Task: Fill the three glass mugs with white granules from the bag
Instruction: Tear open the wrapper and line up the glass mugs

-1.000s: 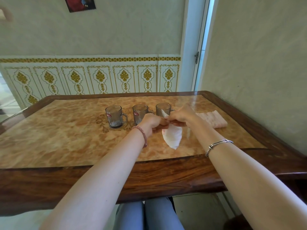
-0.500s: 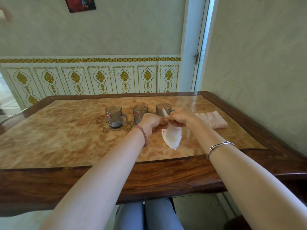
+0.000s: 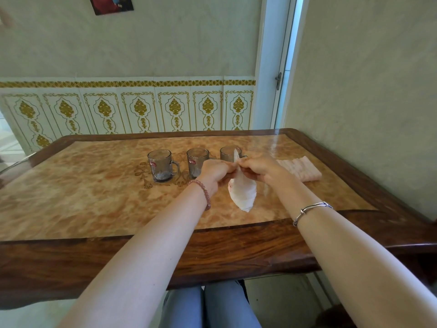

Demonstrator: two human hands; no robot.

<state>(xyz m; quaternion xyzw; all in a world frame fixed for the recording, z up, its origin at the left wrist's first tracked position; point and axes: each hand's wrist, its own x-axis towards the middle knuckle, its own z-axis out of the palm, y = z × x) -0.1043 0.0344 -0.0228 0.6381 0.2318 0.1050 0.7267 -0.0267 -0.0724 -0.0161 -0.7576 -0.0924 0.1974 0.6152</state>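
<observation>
Both hands meet at the frame's centre: the left hand [image 3: 214, 171] and right hand [image 3: 257, 167] pinch the neck of the white bag [image 3: 242, 192], its bottom hanging near the table [image 3: 94, 204]. Three glass mugs [image 3: 198, 165] stand in a row just behind. A folded pink cloth [image 3: 299, 170] lies right, near the table's edge. Bare tabletop spreads left.

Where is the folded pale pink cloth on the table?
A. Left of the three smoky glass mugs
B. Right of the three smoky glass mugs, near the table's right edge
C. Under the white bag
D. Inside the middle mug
B: the folded pale pink cloth lies flat on the table, to the right of the rightmost smoky glass mug, apart from the white bag.
</observation>
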